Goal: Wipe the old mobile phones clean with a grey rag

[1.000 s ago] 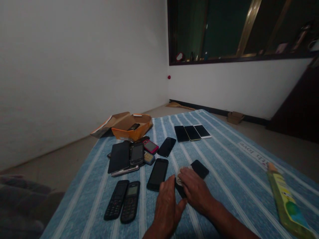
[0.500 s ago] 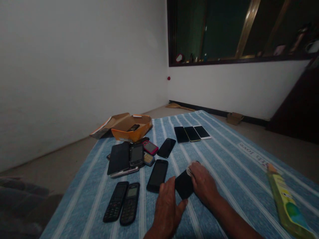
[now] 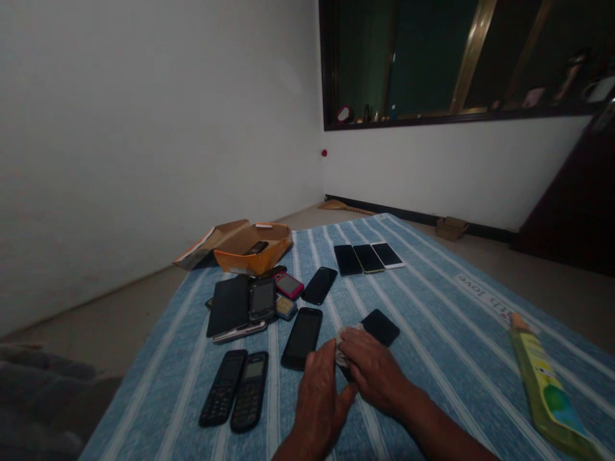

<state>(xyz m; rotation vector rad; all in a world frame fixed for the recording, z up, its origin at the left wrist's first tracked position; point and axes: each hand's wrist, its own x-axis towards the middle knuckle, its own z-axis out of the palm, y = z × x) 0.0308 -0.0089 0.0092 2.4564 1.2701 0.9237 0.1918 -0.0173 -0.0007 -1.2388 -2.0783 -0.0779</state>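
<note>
My left hand (image 3: 319, 394) steadies the near-left end of a black smartphone (image 3: 382, 328) lying on the striped cloth, thumb along its near edge. A crumpled white wipe (image 3: 341, 334) sits under the fingers of my right hand (image 3: 372, 365), which press it on the phone; whether it is tissue or fabric I cannot tell. My right hand covers the phone's middle. Just left of my left hand lies another black smartphone (image 3: 302, 337). Two black keypad phones (image 3: 223, 387) rest side by side further left.
A pile of phones with a flat black device (image 3: 229, 305) stands near an open orange box (image 3: 254, 259) holding a phone. Beyond my hands lie a single phone (image 3: 320, 285) and a row of three (image 3: 369, 258). At right is a yellow-green bottle (image 3: 548, 384).
My right hand has moved left with the wipe, from the phone's far right end towards my left hand, uncovering that far end. My left hand has stayed nearly in place.
</note>
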